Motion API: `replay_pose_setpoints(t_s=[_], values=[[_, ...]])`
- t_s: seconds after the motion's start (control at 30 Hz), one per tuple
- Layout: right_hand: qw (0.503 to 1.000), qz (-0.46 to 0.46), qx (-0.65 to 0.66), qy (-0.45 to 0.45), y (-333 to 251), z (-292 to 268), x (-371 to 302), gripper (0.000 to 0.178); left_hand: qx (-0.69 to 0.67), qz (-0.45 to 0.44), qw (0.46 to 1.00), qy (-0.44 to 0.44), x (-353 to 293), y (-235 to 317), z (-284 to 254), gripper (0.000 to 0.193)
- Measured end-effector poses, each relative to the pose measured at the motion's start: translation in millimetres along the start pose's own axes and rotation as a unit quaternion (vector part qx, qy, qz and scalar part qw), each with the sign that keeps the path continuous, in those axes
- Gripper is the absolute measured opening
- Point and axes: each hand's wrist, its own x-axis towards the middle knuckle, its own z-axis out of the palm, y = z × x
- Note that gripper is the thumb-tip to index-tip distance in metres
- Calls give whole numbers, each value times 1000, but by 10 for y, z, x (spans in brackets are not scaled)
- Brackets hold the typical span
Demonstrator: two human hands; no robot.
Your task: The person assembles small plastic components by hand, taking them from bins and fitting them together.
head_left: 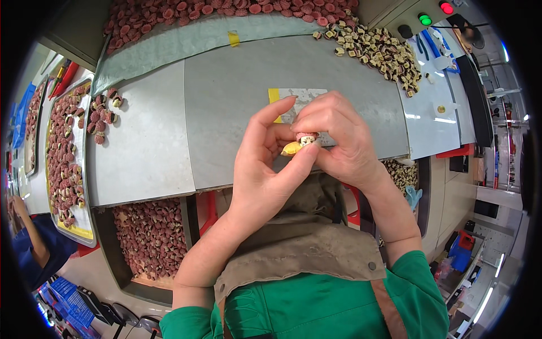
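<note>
Close in front of my chest, both hands hold one small toy head (307,140) with a pale face, dark hair and a pink ridged cap (305,134) on top. My left hand (262,161) pinches it from the left, its thumb under the face. From the right, my right hand (344,138) grips it with fingers at the cap and thumb at the side. Something yellow (291,148), perhaps a finger cover, shows on a left fingertip. Whether the cap is fully seated on the head cannot be seen.
Loose pink caps (214,7) lie heaped along the back; capless heads (378,51) spread at back right. Capped heads fill a tray (87,217) at left and a drawer (149,240) below. A yellow-edged sheet (273,95) lies beyond my hands. Another person's arm (34,234) shows far left.
</note>
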Motion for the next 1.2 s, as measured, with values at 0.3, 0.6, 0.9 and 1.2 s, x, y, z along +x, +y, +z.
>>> replay_pose_setpoints(t_s=[0.3, 0.6, 0.9, 1.2], values=[[994, 77, -52, -58, 79, -335, 12, 36, 394, 95, 911, 73, 75, 226, -389, 26], [971, 169, -170, 20, 936, -808, 228, 24, 750, 227, 602, 156, 552, 711, -1215, 32], [958, 268, -96, -19, 497, -856, 197, 18, 577, 233, 778, 87, 1740, 431, -939, 27], [968, 179, -140, -105, 462, -738, 2, 28, 676, 309, 657, 128, 1979, 227, -795, 23]])
